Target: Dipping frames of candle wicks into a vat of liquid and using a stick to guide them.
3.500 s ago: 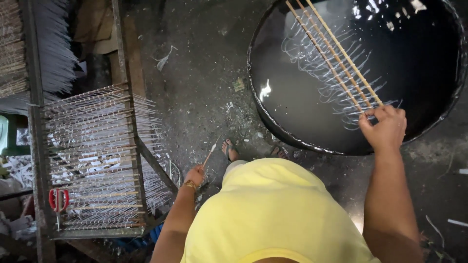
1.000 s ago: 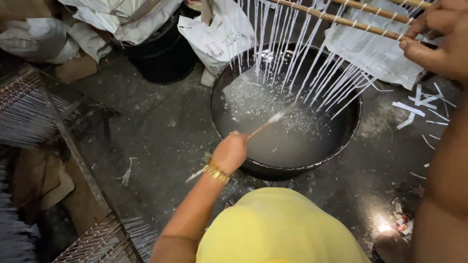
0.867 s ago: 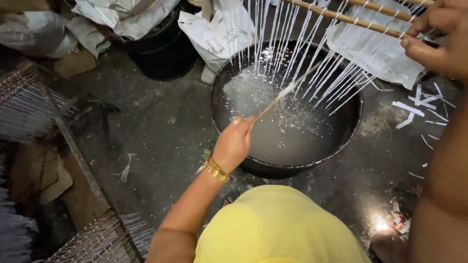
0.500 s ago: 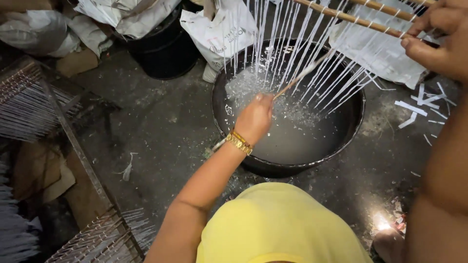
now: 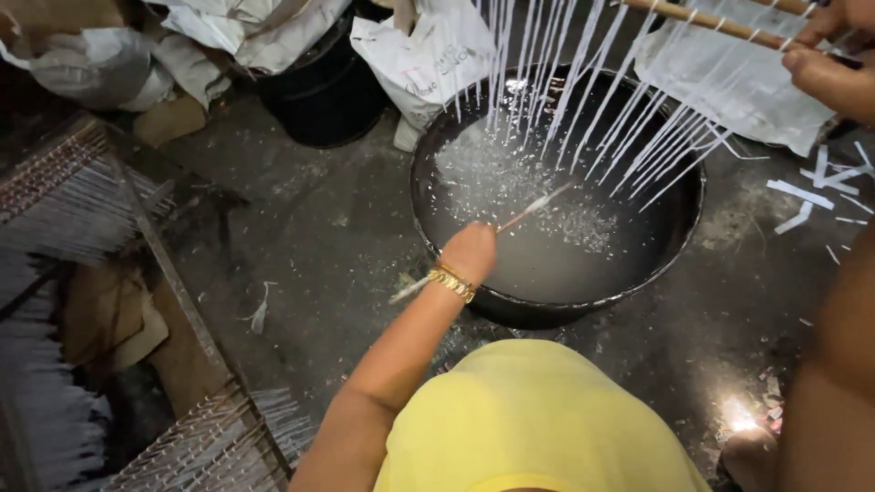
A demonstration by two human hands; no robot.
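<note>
My left hand [image 5: 468, 253], with a gold bracelet at the wrist, grips a thin stick [image 5: 536, 206] that points out over a round black basin [image 5: 510, 308] of milky liquid. My right hand [image 5: 834, 64] is at the top right edge and holds wooden rods [image 5: 706, 20] from which several white dripping strands [image 5: 592, 100] hang down over the basin. The stick's tip lies just below the hanging strands. My yellow clothing fills the bottom of the view.
Wooden racks strung with white strands [image 5: 82, 200] stand at the left and bottom left. A black bucket [image 5: 324, 87] and white sacks [image 5: 424, 55] sit behind the basin. White scraps [image 5: 811, 187] litter the wet dark floor at the right.
The rods with their strands were lifted out of the liquid and now hang above it. My left hand swept the stick toward the strands and has drawn back a little toward the basin's near rim.
</note>
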